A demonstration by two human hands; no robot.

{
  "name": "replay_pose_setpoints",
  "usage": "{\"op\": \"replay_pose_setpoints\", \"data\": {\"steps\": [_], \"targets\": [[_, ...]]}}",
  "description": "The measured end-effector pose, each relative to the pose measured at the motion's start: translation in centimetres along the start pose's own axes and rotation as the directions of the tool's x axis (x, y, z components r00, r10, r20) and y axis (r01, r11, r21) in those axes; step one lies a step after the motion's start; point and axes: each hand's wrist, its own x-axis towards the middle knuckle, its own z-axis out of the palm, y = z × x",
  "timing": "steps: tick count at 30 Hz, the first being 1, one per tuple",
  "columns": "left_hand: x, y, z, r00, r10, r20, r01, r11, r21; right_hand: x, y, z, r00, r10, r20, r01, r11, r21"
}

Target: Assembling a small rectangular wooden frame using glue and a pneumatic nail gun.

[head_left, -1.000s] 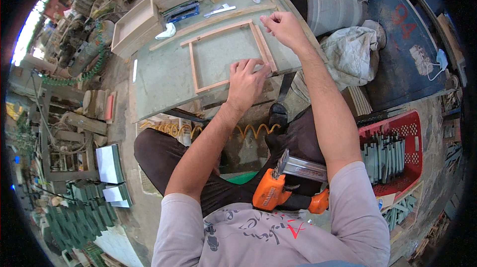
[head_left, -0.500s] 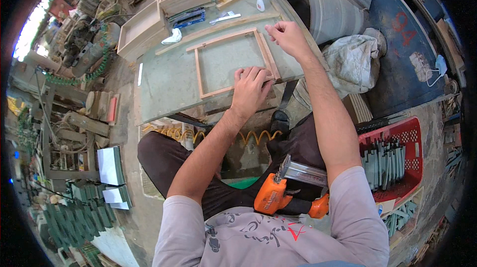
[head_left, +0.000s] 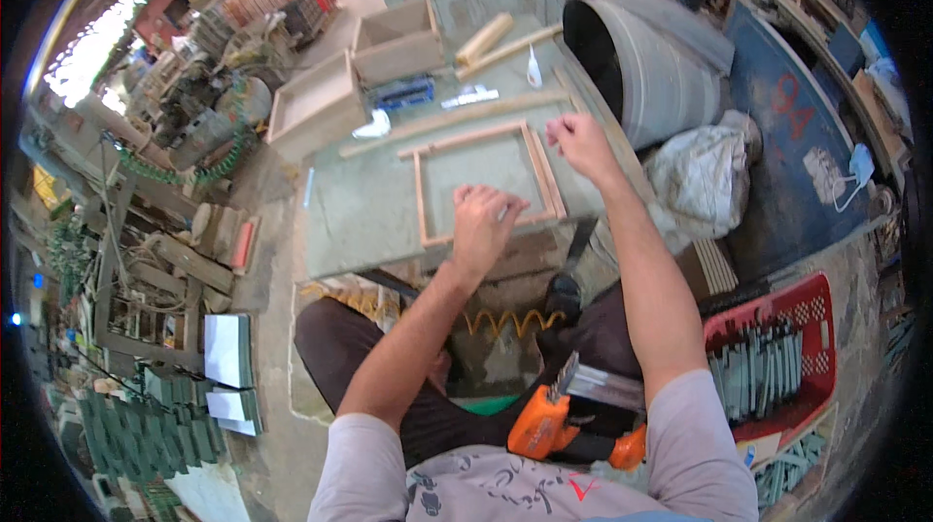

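Note:
A thin rectangular wooden frame [head_left: 421,193] lies flat on the grey-green worktable [head_left: 355,230], with two strips side by side along its right edge. My left hand [head_left: 483,219] is over its near part, fingers curled and thumb toward the forefinger. Whether it touches the near rail is hard to tell. Beyond the frame's right side, my right hand [head_left: 583,145] hovers with its fingers curled together. Anything small within either hand is hidden by fingers and blur. An orange nail gun [head_left: 539,423] with a metal magazine rests on my lap.
Two open wooden boxes [head_left: 313,106] stand at the table's far left. Wood strips, a white bottle [head_left: 534,70] and a blue packet [head_left: 403,92] lie at the back. A large grey drum [head_left: 666,65] is at right, above a red crate [head_left: 821,313] of strips. A yellow coiled hose [head_left: 505,323] hangs below.
My view has tilted upward, so the table sits lower in the picture. My left hand has shifted a little left over the frame. My right hand keeps about the same place beside it.

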Motion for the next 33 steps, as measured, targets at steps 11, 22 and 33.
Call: {"op": "replay_pose_setpoints", "data": {"steps": [11, 22, 33], "targets": [[-0.4, 0.3, -1.3, 0.991, -0.135, 0.021, 0.136, 0.989, -0.053, -1.2, -2.3, 0.2, 1.0, -0.028, 0.004, 0.028, 1.0, -0.001], [-0.1, 0.2, -2.5, 0.992, -0.125, 0.035, 0.128, 0.986, -0.103, -1.2, -2.5, 0.5, 0.998, -0.059, -0.031, 0.06, 0.998, 0.03], [0.0, 0.4, -2.7, 0.992, -0.125, 0.006, 0.125, 0.988, -0.092, -1.4, -2.7, 0.3, 0.999, -0.021, -0.025, 0.022, 0.999, 0.041]]}}
